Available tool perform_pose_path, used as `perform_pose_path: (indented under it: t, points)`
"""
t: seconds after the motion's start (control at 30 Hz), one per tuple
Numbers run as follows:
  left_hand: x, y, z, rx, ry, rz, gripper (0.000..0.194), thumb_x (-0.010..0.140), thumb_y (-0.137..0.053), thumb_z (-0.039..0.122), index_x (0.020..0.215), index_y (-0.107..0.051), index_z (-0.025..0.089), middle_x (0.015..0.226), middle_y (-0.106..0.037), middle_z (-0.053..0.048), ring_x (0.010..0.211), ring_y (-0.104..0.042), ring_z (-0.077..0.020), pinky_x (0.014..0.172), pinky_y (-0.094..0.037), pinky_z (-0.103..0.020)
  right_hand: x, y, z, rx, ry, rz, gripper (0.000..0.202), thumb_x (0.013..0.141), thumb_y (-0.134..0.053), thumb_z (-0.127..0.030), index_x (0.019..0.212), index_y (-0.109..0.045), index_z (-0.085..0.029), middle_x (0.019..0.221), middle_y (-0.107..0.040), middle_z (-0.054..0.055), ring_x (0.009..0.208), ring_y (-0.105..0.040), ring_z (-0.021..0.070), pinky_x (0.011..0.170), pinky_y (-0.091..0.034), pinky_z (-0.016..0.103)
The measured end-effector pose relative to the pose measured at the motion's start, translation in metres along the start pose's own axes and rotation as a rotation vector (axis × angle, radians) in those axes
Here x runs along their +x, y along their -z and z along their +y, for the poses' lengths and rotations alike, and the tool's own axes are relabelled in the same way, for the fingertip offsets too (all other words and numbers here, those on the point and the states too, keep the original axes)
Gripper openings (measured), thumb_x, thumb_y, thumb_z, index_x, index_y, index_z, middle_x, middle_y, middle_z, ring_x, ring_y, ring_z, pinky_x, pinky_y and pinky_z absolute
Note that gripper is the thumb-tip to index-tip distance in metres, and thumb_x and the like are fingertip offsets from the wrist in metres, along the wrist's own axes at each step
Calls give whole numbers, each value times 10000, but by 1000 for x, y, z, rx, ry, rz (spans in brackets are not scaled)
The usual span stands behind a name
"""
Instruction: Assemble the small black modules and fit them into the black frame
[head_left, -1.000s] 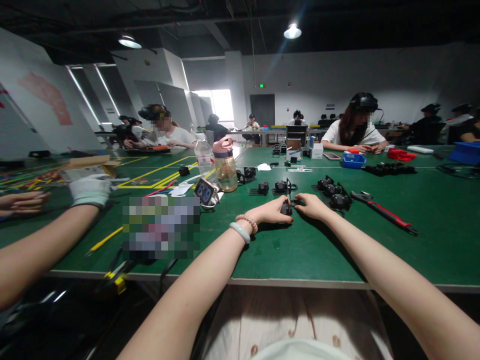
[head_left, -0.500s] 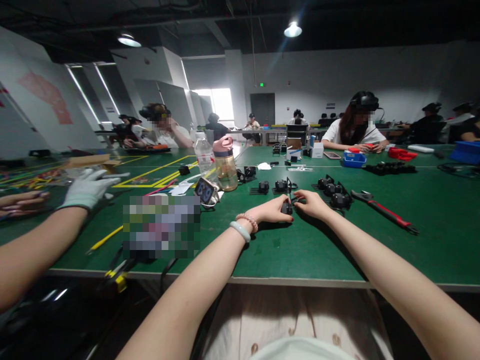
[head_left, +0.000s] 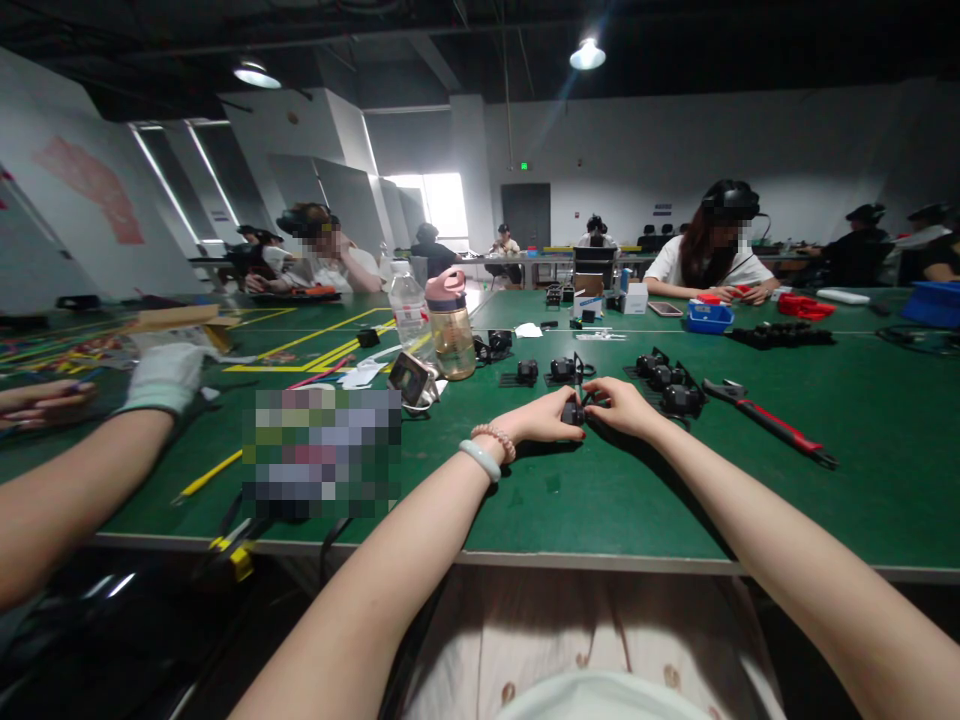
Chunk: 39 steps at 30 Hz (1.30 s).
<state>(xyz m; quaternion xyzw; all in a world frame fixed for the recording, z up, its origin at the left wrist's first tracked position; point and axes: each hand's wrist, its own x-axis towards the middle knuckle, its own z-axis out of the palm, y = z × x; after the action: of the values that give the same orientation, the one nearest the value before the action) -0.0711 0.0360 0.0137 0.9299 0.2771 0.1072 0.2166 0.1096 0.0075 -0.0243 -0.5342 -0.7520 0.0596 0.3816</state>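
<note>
My left hand (head_left: 546, 418), with a beaded bracelet and a pale bangle at its wrist, grips a small black part (head_left: 573, 411) with an upright bracket on the green table. From the right, my right hand (head_left: 621, 406) closes its thumb and forefinger at the edge of that part; what they pinch is too small to make out. Just beyond my hands are similar black parts (head_left: 562, 370), and another black part (head_left: 528, 372) lies to the left. A cluster of black parts (head_left: 667, 384) sits beside my right hand.
Red-handled pliers (head_left: 780, 428) lie at right. A pink-lidded bottle (head_left: 451, 325), a clear bottle (head_left: 409, 310) and a small display on a stand (head_left: 412, 380) stand left. A co-worker's gloved hand (head_left: 166, 378) is at far left. Across the table, a person handles red pieces by a blue bin (head_left: 709, 318).
My right hand has shifted slightly left, its fingertips now against the black part. The co-worker's gloved hand has drawn back to the left. The small display now looks dark.
</note>
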Motion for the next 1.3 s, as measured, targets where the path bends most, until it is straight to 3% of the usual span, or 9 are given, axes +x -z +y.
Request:
perform_pose_path:
  t: [0.27, 0.47, 0.9, 1.3]
  points:
    - [1, -1, 0, 13, 20, 34, 473, 583, -578, 340, 992, -422, 160, 825, -504, 0, 706, -491, -138, 591, -381, -235, 0, -3, 0, 24, 52, -9, 353, 611, -597, -177, 962, -560, -172, 892, -521, 44, 764, -538, 125, 703, -462, 270]
    - [3, -4, -8, 10, -58, 96, 464, 592, -572, 345, 982, -417, 146, 831, -490, -12, 708, -475, -140, 599, -382, -247, -2, 0, -4, 29, 100, -26, 411, 589, -595, -155, 995, -544, -192, 901, -496, 40, 773, -524, 130, 703, -457, 277]
    - [-3, 2, 2, 35, -169, 225, 458, 616, -561, 288, 1018, -398, 142, 907, -471, -35, 780, -471, -160, 684, -395, -285, -4, 5, -21, 155, 159, 39, 489, 589, -589, -146, 1068, -490, -162, 924, -528, 56, 789, -532, 136, 704, -474, 282]
    - [-4, 1, 3, 10, -205, 258, 441, 618, -553, 240, 1021, -402, 144, 930, -475, -43, 811, -477, -168, 713, -400, -298, -8, 9, -30, 240, 178, 78, 499, 595, -595, -145, 1081, -490, -178, 956, -560, 53, 830, -554, 148, 740, -481, 300]
